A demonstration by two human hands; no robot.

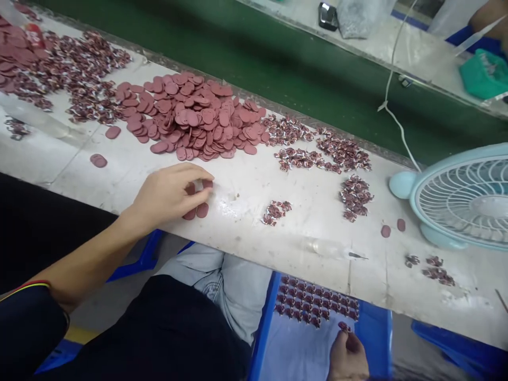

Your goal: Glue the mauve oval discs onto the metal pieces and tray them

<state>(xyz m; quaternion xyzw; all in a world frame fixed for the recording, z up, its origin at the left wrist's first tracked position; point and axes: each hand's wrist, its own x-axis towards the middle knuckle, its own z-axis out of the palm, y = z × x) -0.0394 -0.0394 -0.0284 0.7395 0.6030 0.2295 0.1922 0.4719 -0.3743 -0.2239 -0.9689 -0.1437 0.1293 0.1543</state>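
Observation:
My left hand [170,191] is on the white table, its thumb and fingers curved around a small reddish-brown oval piece [207,184]. More ovals lie flat beneath the thumb, partly hidden by the hand. Low at the right, my right hand [350,355] pinches a small dark red figure piece [344,327] above a blue tray [260,338]. Rows of similar figure pieces [305,301] line the upper part of the tray's white sheet. A big heap of reddish ovals [198,114] lies beyond my left hand.
Clusters of small brown-and-white pieces [343,151] dot the table. A clear bottle with a dark needle tip [329,247] lies near the front edge. A light blue fan [468,196] stands at the right. Behind a green strip is another worktop with a green bin [484,74].

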